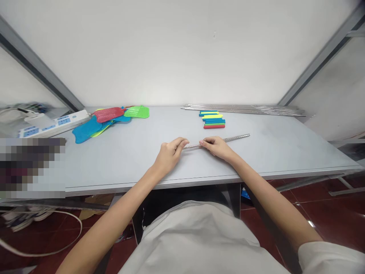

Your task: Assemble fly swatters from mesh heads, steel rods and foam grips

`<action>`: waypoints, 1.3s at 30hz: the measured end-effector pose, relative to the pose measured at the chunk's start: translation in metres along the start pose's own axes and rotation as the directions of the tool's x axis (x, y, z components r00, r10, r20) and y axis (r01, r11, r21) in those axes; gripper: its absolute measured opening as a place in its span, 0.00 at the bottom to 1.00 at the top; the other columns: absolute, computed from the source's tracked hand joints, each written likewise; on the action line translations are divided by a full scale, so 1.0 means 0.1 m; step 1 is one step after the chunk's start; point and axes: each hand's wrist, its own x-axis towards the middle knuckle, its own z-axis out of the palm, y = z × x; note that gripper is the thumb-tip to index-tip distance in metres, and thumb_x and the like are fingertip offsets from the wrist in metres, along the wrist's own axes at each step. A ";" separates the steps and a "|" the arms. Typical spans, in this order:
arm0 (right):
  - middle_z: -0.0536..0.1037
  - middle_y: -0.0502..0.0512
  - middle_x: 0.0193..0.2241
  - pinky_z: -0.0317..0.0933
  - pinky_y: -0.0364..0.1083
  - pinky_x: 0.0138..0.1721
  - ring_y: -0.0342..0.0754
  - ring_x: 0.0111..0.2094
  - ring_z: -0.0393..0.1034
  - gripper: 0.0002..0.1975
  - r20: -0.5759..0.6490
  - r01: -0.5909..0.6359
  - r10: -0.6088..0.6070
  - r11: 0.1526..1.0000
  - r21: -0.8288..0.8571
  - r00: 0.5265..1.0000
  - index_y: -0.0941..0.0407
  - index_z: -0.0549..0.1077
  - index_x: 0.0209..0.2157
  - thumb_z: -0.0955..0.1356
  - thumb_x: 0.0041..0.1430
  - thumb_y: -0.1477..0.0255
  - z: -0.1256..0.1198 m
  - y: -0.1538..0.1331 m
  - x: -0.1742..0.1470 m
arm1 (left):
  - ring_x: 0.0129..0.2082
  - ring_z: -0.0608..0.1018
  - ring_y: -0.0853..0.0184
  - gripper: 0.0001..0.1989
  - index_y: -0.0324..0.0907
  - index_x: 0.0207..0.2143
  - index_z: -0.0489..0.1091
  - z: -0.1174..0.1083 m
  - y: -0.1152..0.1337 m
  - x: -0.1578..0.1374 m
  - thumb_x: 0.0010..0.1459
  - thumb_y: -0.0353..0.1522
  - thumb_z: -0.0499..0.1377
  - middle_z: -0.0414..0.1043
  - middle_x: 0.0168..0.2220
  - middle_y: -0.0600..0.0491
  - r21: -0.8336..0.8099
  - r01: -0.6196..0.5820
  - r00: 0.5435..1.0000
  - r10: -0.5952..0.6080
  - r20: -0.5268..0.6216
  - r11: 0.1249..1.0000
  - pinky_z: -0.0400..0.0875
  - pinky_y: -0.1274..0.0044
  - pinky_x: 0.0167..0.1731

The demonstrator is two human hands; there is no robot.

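Observation:
A thin silver metal rod point(237, 137) runs between both my hands, low over the front half of the table, its far end pointing right and slightly back. My left hand point(168, 155) is closed around the rod's left end, and the fingers hide that tip. My right hand point(219, 147) pinches the same rod a little further along, thumb and fingers together. Behind the right hand lies a row of short plastic handles point(214, 121) in blue, yellow, green and red.
More metal rods point(245, 109) lie in a bundle along the back right. Coloured fly swatter heads point(110, 114) are piled at the back left, beside a white power strip point(68, 121). A white wall backs the grey table point(114, 163), and a blurred patch covers the left edge.

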 end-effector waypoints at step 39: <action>0.60 0.49 0.34 0.61 0.41 0.33 0.40 0.35 0.60 0.18 -0.597 0.122 0.519 0.684 0.719 0.612 0.51 0.59 0.38 0.63 0.40 0.72 -0.52 0.45 0.18 | 0.20 0.65 0.72 0.15 0.41 0.27 0.62 0.13 -0.15 -0.05 0.56 0.34 0.40 0.63 0.20 0.57 0.200 -0.033 0.997 0.018 0.075 0.979 0.57 0.81 0.23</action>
